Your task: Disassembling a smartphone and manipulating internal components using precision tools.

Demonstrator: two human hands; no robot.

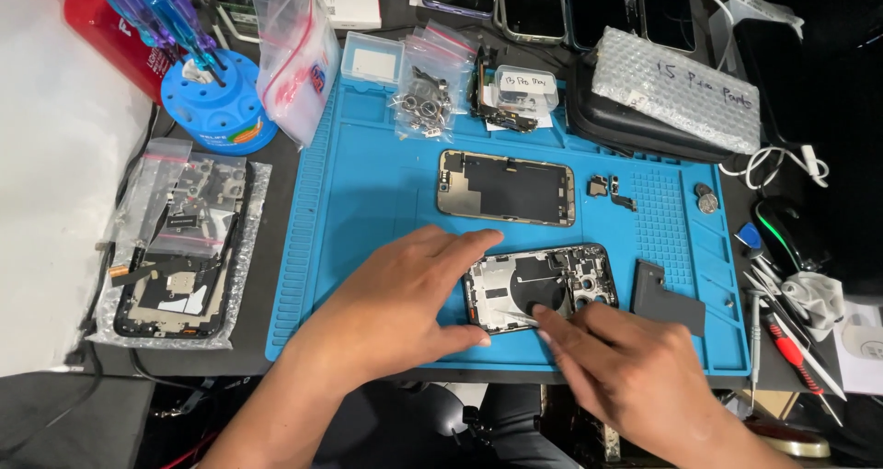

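A left hand [405, 294] lies flat, fingers spread, bracing an opened phone housing [541, 287] near the front edge of a ribbed blue silicone mat [368, 193]. The right hand [625, 363] presses loosely curled fingertips on its exposed metal plates. A second rectangular gold-edged frame [506, 187] lies mid-mat.

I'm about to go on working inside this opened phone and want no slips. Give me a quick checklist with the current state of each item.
1. Opened black phone housing lies flat on the blue silicone work mat: ok.
2. Left hand steadies the housing's left edge: ok.
3. Right hand fingertips rest on its lower edge: ok.
4. Tool in the right hand: cannot tell.
5. Gold-framed phone chassis lies apart, above: ok.
6. Dark grey flat plate clear of the housing: ok.
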